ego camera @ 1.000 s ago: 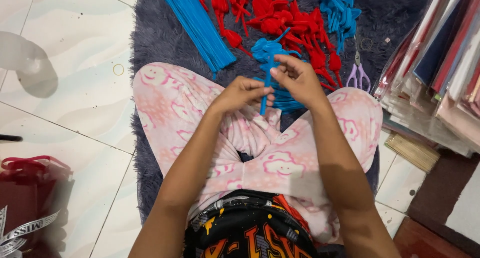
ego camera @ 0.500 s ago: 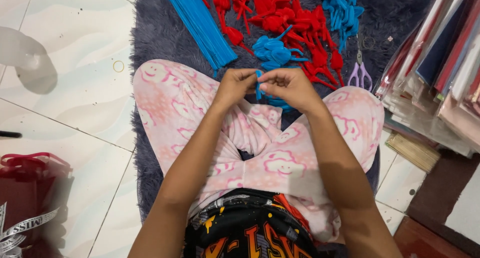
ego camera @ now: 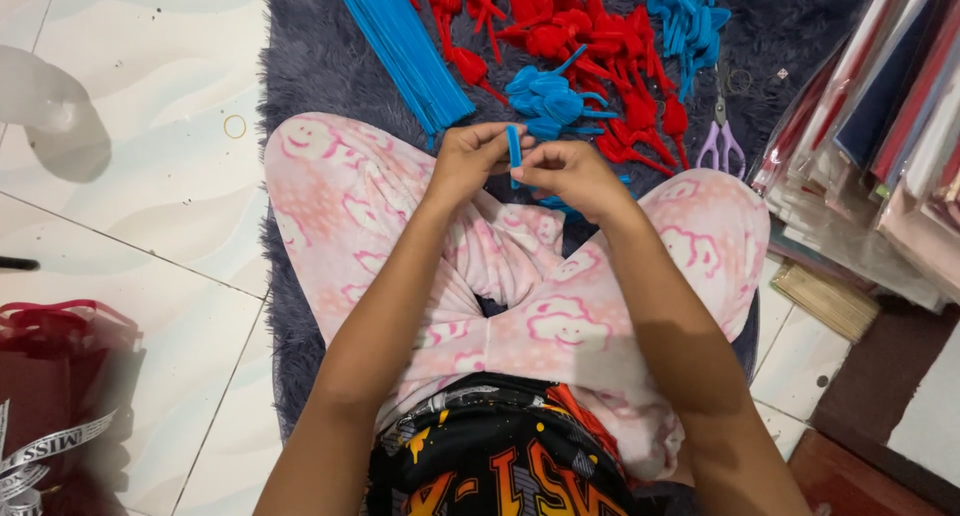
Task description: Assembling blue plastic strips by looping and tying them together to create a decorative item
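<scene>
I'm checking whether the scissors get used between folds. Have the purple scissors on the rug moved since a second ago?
No. The purple scissors lie in the same spot on the grey rug, beside the red pieces.

Pale pink trousers [ego camera: 520, 306] printed with white smiling clouds cover both legs — soft, loose fabric. At six o'clock, a black shirt [ego camera: 500, 466] bears orange, red and yellow graphics. Both forearms are bare — no sleeves.

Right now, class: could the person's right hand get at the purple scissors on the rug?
Probably yes. The scissors lie in the open on the rug, just beyond the right knee, nothing covering them. But the right hand is busy gripping a blue strip together with the left hand.
</scene>
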